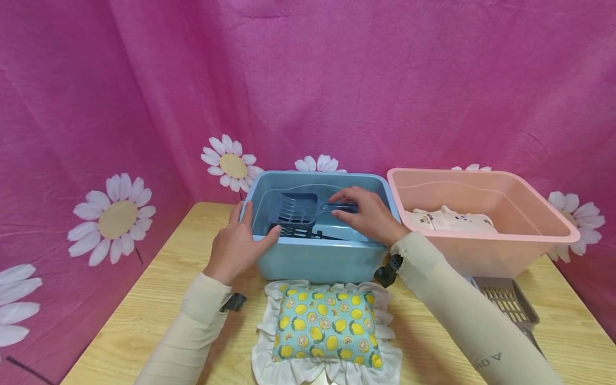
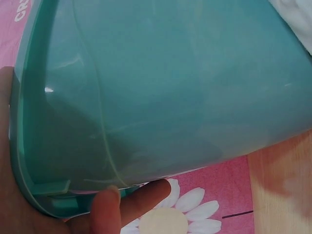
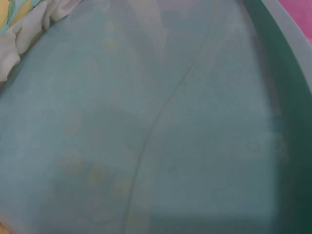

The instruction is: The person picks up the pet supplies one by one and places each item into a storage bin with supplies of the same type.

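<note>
A blue tub (image 1: pixel 308 262) stands at the middle of the table. My left hand (image 1: pixel 239 243) grips its front left corner, thumb over the front rim and fingers along the left side; in the left wrist view two fingers show past the tub wall (image 2: pixel 161 97). Inside the tub, a dark blue slotted litter scoop (image 1: pixel 298 208) lies with its scoop end to the left. My right hand (image 1: pixel 368 214) reaches over the front rim and pinches the scoop's handle. Beneath it a black slotted scoop (image 1: pixel 295 231) partly shows. The right wrist view holds mostly tub wall (image 3: pixel 195 122), without the hand.
A pink tub (image 1: pixel 481 240) with a white patterned cloth item (image 1: pixel 447 220) inside stands to the right. In front of the blue tub lies a frilled lemon-print cushion (image 1: pixel 324 326). A grey-brown slotted scoop (image 1: pixel 510 299) lies at the right. A pink flowered curtain (image 1: pixel 337 80) hangs behind.
</note>
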A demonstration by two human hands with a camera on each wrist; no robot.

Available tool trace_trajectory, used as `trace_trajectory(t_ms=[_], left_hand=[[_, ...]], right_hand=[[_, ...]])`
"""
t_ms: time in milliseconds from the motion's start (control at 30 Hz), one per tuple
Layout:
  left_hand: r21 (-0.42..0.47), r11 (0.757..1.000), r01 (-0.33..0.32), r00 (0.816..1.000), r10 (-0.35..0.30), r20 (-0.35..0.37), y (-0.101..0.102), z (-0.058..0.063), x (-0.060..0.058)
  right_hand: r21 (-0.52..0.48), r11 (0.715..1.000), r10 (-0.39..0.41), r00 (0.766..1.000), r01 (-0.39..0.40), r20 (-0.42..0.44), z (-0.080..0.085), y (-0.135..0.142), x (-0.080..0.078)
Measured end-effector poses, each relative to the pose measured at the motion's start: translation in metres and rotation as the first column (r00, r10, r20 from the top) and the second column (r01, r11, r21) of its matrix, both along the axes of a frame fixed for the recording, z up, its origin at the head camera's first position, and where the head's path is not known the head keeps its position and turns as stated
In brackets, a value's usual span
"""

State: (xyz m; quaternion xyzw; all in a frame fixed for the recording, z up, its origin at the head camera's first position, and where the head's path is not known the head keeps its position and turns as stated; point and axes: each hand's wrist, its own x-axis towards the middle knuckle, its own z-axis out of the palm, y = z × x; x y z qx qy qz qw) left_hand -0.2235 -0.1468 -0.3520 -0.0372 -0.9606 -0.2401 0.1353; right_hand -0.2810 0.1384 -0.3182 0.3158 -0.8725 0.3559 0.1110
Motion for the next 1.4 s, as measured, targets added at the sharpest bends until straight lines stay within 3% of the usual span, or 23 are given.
trace_trajectory(t_ms=[233, 800, 1133, 1400], left_hand=[[0.001, 1.0, 0.001, 1.0, -0.001, -0.014, -0.0009, 0.0005, -0.001], [0.018, 1.0, 0.002, 1.0, -0.002, 0.011, -0.0007, -0.0001, -0.0014], [0.019, 1.0, 0.002, 1.0, -0.002, 0.007, 0.0005, -0.001, -0.0027], [0.025, 1.0, 0.001, 1.0, -0.001, 0.008, 0.0002, -0.0006, -0.0017]], right_hand=[[0.037, 0.999, 0.001, 1.0, -0.002, 0.024, -0.0004, -0.0047, -0.0031], [0.124, 0.992, -0.009, 0.982, -0.014, 0.186, -0.0027, -0.0053, -0.0056], [0.144, 0.989, 0.005, 0.983, -0.032, 0.186, -0.0056, -0.0031, -0.0061], [0.184, 0.981, 0.015, 0.971, -0.06, 0.238, -0.0066, -0.0025, -0.0069]])
